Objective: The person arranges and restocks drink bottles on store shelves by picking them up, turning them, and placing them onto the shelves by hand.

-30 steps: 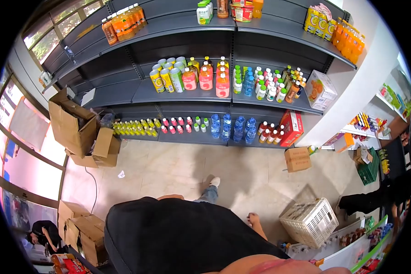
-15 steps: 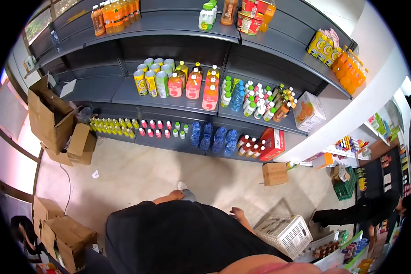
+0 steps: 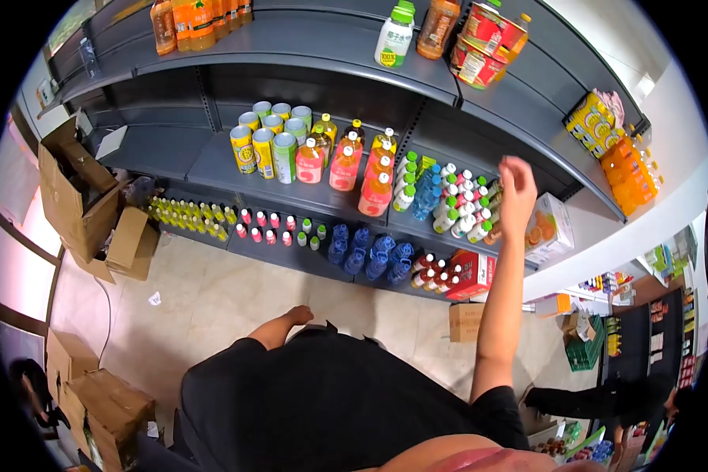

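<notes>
My right hand [image 3: 518,193] is raised at the end of an outstretched arm, in front of the right-hand shelves. Its fingers are loosely bent and apart, and I see nothing in them. Behind and beside it stand small white bottles with green and white caps [image 3: 468,206] and dark bottles [image 3: 494,193], partly hidden by the hand. An orange-printed white carton [image 3: 548,228] is just right of my forearm. My left hand [image 3: 297,315] hangs low by my body above the floor, its fingers mostly hidden; no object shows in it.
Blue bottles [image 3: 380,258] and a red carton [image 3: 470,275] line the bottom shelf. Tall cans [image 3: 263,149] and pink-labelled bottles [image 3: 344,169] stand on the middle shelf. Cardboard boxes [image 3: 86,197] are at left. Another person [image 3: 613,403] is at the far right.
My right hand has risen from beside my body to the shelf front. My left hand has moved slightly up. The shelves appear closer, and the white crate on the right is no longer visible.
</notes>
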